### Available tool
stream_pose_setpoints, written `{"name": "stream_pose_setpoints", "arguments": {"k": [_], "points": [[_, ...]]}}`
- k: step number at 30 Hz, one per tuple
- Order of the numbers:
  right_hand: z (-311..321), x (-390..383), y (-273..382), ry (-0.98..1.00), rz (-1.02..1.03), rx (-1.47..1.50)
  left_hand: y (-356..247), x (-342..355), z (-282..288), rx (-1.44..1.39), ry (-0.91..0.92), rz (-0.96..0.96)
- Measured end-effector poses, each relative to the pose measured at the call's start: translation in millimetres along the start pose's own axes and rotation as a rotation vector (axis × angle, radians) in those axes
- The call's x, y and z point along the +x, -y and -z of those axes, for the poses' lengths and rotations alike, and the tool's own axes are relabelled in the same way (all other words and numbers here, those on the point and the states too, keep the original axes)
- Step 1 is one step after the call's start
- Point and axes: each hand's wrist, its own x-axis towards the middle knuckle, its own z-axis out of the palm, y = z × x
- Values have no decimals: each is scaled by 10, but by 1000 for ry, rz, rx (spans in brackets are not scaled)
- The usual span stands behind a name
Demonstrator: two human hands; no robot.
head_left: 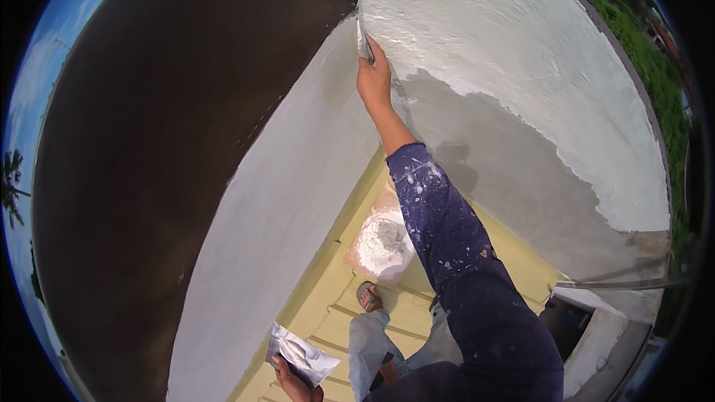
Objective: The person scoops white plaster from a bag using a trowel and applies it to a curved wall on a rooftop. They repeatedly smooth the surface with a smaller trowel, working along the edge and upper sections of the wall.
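My right hand reaches up to the corner where two walls meet, its fingers wrapped round a putty knife. The blade lies against the corner edge, beside wet white plaster spread with ridges over the upper right wall. Low in the picture, my left hand grips a shiny flat metal plate from beneath and its side. A smear of white plaster rests on that plate. White spots speckle the dark blue sleeve of my right arm.
A heap of white plaster sits on a sheet by my foot, on a ridged yellow metal roof. The left wall is dark brown above and pale grey below. At lower right is a dark opening.
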Motion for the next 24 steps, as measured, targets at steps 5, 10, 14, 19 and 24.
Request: {"name": "stream_pose_setpoints", "arguments": {"k": [5,10,14,19,24], "points": [[-94,-15,80,5,-46,5,-457,44,109,-205,-51,673],[-240,-565,135,66,48,-12,-1105,346,90,-312,-151,817],[-422,-1065,122,43,57,-12,-1426,485,29,-419,-198,939],[-625,-1615,163,10,182,-42,-1526,631,-68,-918,-339,601],[-225,-1848,132,282,271,6,-1558,639,-121,-918,-312,597]]}}
